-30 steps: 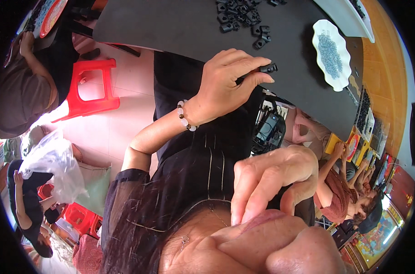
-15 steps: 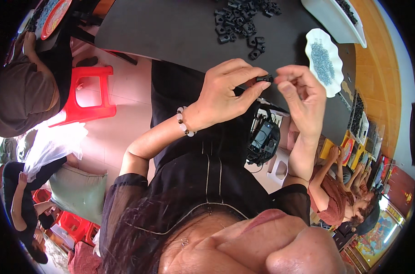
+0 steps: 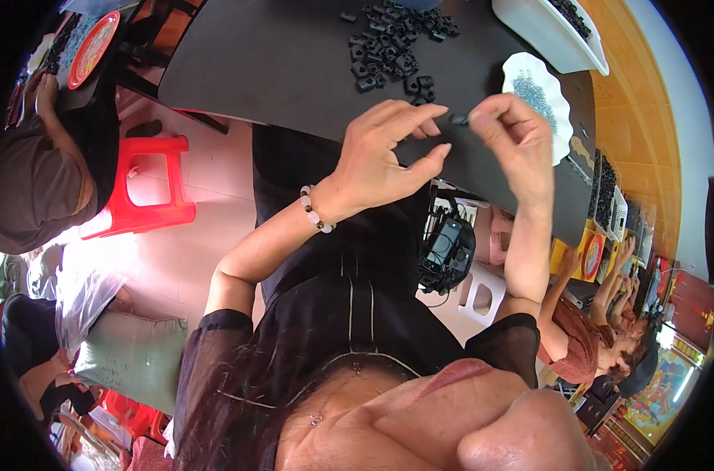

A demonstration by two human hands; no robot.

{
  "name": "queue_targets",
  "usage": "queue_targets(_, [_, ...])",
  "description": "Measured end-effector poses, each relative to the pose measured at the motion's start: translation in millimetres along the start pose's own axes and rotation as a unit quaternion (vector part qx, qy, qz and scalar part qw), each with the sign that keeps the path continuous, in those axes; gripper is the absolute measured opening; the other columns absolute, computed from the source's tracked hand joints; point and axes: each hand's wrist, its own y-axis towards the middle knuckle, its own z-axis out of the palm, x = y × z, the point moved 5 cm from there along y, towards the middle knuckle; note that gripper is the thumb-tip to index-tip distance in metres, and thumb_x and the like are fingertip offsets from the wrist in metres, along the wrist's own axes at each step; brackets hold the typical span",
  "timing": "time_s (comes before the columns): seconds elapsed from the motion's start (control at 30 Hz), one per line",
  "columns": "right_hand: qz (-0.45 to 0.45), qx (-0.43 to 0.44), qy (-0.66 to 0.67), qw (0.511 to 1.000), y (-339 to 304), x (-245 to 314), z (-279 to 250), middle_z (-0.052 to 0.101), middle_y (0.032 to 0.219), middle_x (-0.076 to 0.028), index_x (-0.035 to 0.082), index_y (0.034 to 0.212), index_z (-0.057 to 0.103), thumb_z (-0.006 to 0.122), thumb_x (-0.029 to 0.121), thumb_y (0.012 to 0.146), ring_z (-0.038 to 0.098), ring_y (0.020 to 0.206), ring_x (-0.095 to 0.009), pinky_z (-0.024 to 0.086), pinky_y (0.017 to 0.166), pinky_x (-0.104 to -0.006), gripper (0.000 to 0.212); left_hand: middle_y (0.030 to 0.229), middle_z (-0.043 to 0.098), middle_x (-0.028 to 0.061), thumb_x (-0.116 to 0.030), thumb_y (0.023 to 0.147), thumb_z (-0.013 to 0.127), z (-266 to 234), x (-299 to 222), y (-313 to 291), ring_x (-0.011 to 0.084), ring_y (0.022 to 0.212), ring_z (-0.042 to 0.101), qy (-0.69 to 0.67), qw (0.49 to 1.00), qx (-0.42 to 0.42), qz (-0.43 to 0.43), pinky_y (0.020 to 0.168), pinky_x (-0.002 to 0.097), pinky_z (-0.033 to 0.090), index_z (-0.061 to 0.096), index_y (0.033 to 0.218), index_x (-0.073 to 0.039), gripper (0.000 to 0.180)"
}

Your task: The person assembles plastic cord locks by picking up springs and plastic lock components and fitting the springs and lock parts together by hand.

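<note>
My left hand (image 3: 388, 153), with a beaded bracelet at the wrist, is open over the table's near edge, thumb and fingers apart and nothing between them. Just to its right, my right hand (image 3: 518, 141) is pinched closed. A small black plastic part (image 3: 460, 120) shows at its fingertips, its far end hidden by the fingers. Beyond my hands lies a loose heap of black plastic parts (image 3: 384, 47) on the dark table (image 3: 270, 63). Close behind my right hand stands a white scalloped dish (image 3: 561, 110) holding small clear-bluish pieces (image 3: 532, 93).
A white bin (image 3: 549, 39) with black parts stands at the far right. Below the table edge a black device with cables (image 3: 449, 243) rests near a white stool (image 3: 482, 294). A red stool (image 3: 149, 188) is at left. Other people sit at both sides.
My left hand has let go of the small black part and its fingers have spread. My right hand has closed to a pinch with the part at its fingertips.
</note>
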Motion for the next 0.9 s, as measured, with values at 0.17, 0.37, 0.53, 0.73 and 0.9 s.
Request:
queue_targets(0.17, [-0.161,-0.293,-0.307,0.891,51.6,54.7,-122.7,0.07,0.082,-0.002,0.004,0.096,0.072,0.07,0.031,0.087,0.061,0.076,-0.009,0.048,0.072,-0.024,0.029,0.094,0.061,0.0062,-0.013,0.074,0.075,-4.8,10.5,4.0,0.0172,0.07,0.061,0.147,0.989,-0.005,-0.027,0.062,0.0293,0.05,0.067,0.102,-0.006,0.029])
queue_targets(0.37, [-0.109,-0.405,-0.493,0.763,111.1,59.2,-249.4,0.073,0.095,-0.01,0.003,0.103,0.072,0.07,0.04,0.084,0.069,0.089,-0.017,0.05,0.081,-0.0293,0.042,0.097,0.056,0.0072,-0.018,0.08,0.074,2.5,18.7,9.4,0.0199,0.071,0.062,0.235,0.968,0.018,-0.088,0.06,0.0331,0.05,0.063,0.104,-0.009,0.028])
queue_targets(0.53, [-0.135,-0.331,-0.352,0.865,94.1,25.8,-217.0,0.073,0.094,-0.009,0.002,0.102,0.072,0.068,0.032,0.088,0.067,0.087,-0.013,0.049,0.079,-0.0265,0.033,0.092,0.056,0.0088,-0.013,0.084,0.068,8.2,17.8,8.9,0.0261,0.079,0.063,0.29,0.956,0.042,-0.027,0.063,0.0374,0.052,0.062,0.098,-0.005,0.018])
queue_targets(0.73, [-0.109,-0.17,-0.311,0.929,57.6,-7.3,-107.9,0.072,0.083,-0.004,0.005,0.095,0.073,0.064,0.02,0.092,0.062,0.073,-0.008,0.049,0.071,-0.0242,0.018,0.091,0.056,0.0085,-0.011,0.084,0.068,9.4,19.4,6.2,0.0268,0.078,0.062,0.271,0.961,0.045,-0.018,0.063,0.0377,0.051,0.065,0.098,-0.004,0.016])
queue_targets(0.9, [-0.088,-0.066,-0.345,0.932,42.2,-14.2,-15.9,0.07,0.08,-0.008,0.004,0.097,0.07,0.066,0.015,0.089,0.066,0.072,-0.016,0.05,0.069,-0.0285,0.015,0.091,0.058,0.01,-0.008,0.085,0.067,-11.6,19.0,-1.0,0.0267,0.074,0.063,0.233,0.972,0.001,-0.024,0.064,0.0359,0.052,0.068,0.098,-0.003,0.014])
